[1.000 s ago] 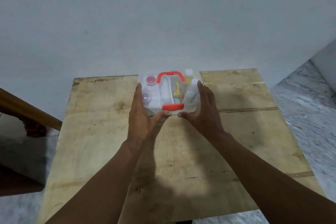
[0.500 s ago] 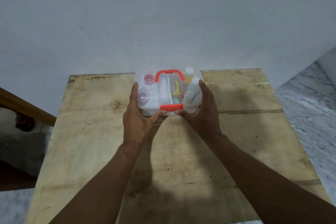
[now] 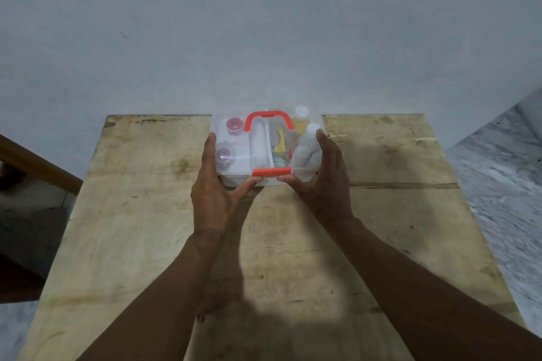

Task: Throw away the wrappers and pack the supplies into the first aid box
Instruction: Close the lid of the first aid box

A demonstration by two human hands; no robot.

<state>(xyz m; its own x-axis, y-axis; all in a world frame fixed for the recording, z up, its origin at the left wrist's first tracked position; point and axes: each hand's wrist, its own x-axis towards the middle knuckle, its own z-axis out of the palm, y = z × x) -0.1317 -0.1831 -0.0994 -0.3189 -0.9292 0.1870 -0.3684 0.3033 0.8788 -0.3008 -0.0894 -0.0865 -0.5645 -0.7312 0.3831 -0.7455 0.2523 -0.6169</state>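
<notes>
I press both thumbs evenly against the red latch (image 3: 271,172) until it seats, keeping the first aid box (image 3: 265,146) flat on the counter (image 3: 381,214). The box sits at 12 o'clock, at the counter's far edge. My left hand (image 3: 214,184) and right hand (image 3: 325,182) grasp its opposite sides.

No readable text, label, brand, number or sign anywhere. Clear lid of the first aid box (image 3: 240,152) plain, without print. Red handle (image 3: 269,118) and red latch (image 3: 271,172) unmarked. White bottles (image 3: 308,143) inside seen only through the plastic, any labels too blurred to make out. Wooden table (image 3: 140,214) marked only by stains and scratches, not letters. Grey wall (image 3: 264,23) bare of signs.
</notes>
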